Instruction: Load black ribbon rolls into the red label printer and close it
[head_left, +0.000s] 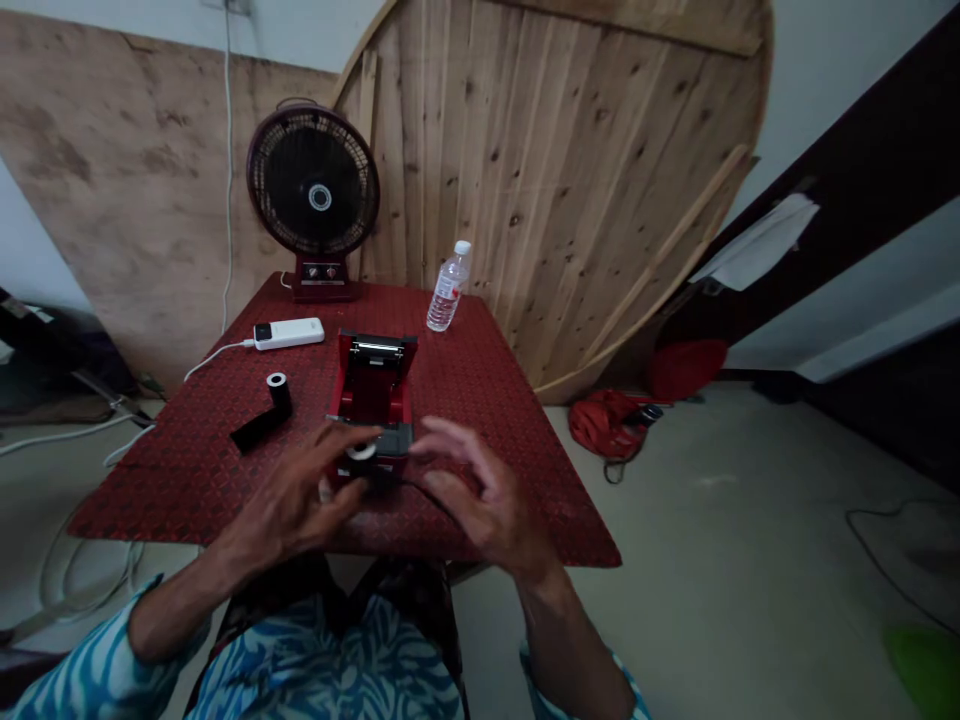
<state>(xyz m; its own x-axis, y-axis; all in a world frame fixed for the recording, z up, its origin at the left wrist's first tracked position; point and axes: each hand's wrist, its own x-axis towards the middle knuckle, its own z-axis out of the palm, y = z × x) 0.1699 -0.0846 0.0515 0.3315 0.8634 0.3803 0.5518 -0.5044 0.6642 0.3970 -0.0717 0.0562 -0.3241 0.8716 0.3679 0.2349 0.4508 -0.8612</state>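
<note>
A small red and black box-like device (pixel 373 395) stands on the table with its lid (pixel 377 352) raised; it looks like a compact printer. My left hand (pixel 300 495) holds a small black roll with a pale core (pixel 362 453) between thumb and fingers, just in front of the device. On the other side, my right hand (pixel 480 495) is open, its fingers apart and pointing at the device's front right. A thin dark line, perhaps a cable, runs below its fingers. Left of the device, a second black roll (pixel 278 391) stands upright beside a flat black strip (pixel 256 432).
The table (pixel 480 390) has a patterned red cover. A fan (pixel 315 190) stands at the back left, a water bottle (pixel 448 288) at the back right. A white power bank (pixel 289 333) with a cable lies at left. A red bag (pixel 607 425) lies on the floor.
</note>
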